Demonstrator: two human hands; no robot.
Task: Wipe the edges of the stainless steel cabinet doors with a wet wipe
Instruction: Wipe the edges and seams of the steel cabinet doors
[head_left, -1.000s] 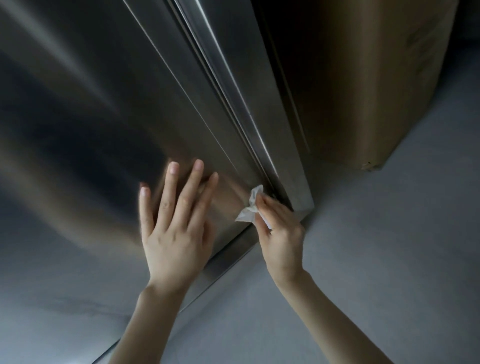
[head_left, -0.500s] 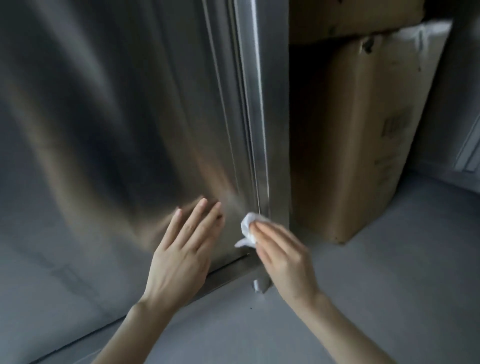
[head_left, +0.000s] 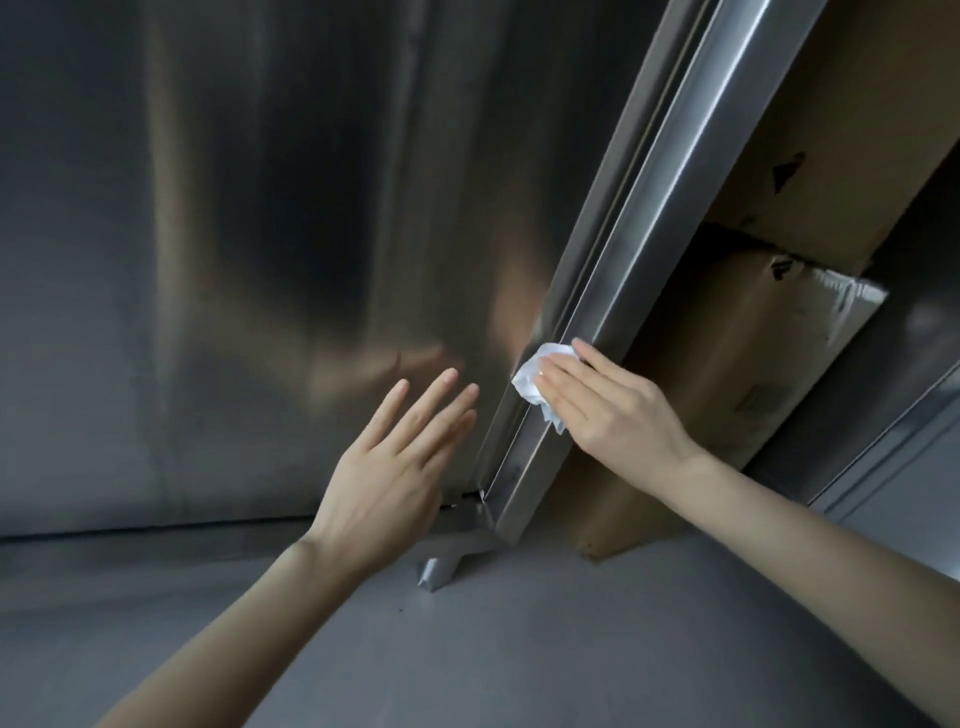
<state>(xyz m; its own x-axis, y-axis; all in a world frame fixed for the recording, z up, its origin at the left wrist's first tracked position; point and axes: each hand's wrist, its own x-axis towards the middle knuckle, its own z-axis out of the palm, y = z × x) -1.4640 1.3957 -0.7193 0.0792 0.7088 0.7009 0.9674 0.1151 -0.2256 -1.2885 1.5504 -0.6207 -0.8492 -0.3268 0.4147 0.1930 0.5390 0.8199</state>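
Pressing through my right hand (head_left: 613, 410), I am pinning the crumpled white wet wipe (head_left: 535, 379) against the folded, brushed stainless steel door edge (head_left: 639, 249), low on the strip and a little above its bottom corner. The fingers are lying straight and flat over the wipe, not curling round it. My left hand (head_left: 395, 467) is hanging released, fingers straight and slightly spread, just beside the wide grey steel door panel (head_left: 311, 208); I cannot tell whether the tips are touching it. The edge's long axis is running from the corner near the small steel cabinet foot (head_left: 441, 569) up and away toward the upper right of the view, so most of its length is lying above the wipe. The right hand is sitting on the edge itself, making it the nearer one. I am judging that the next stroke calls for sliding along that axis. The brown cardboard box (head_left: 727, 374) is standing close behind the edge.
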